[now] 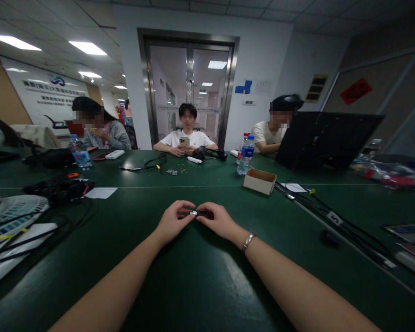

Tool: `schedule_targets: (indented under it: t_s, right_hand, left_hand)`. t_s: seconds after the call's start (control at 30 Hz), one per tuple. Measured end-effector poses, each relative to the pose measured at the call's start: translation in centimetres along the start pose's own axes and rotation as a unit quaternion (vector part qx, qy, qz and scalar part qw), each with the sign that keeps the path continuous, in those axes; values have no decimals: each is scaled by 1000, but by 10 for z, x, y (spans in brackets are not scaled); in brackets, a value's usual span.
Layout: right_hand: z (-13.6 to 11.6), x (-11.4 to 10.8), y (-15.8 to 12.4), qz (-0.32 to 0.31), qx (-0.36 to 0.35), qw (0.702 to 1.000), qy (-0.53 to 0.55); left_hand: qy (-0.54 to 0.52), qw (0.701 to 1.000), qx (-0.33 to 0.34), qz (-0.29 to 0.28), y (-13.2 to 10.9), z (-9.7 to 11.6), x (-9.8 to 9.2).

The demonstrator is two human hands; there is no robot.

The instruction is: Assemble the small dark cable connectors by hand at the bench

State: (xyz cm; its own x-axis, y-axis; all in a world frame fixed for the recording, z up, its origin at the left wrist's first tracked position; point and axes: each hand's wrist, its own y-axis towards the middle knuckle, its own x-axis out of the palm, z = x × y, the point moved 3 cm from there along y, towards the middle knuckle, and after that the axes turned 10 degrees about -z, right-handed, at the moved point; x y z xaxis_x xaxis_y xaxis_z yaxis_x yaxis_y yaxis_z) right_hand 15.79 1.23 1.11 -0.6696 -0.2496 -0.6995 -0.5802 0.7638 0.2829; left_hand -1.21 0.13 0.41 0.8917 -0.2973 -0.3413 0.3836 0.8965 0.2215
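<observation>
Over the middle of the green table [207, 276], both hands meet at a small dark object with a shiny silver band [193, 213]. My left hand [173, 222] has its thumb and curled fingers closed at the silver end. From the other side, my right hand [220, 222] pinches the dark end between thumb and fingers. Much of the object is hidden by the fingers, and its kind is too small to make out. A silver bracelet [249, 240] circles my right wrist.
An open cardboard box [259, 182] and plastic bottles [245, 157] stand beyond my right hand. Black cables [327, 213] run along the right; a monitor [327, 138] stands behind. A white fan [17, 212] is at left. Three people [186, 138] sit across the table.
</observation>
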Motion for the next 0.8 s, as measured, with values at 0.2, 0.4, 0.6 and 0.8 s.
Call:
schedule_targets:
  t_s: [0.2,0.4,0.6,0.8]
  right_hand:
    - [-2,-1,0,0,5,1000,0]
    - [-2,-1,0,0,1,1000,2]
    - [-3,-2,0,-2,-5,1000,-14]
    - [-7,-3,0,4,0,1000,-12]
  left_hand:
    - [-5,1000,-28,-5,1,-6,1]
    - [2,999,-27,-20,1,-3,1]
    - [30,998,-43,-21,-1,4,2]
    - [130,991,-30,20,-1,3,0]
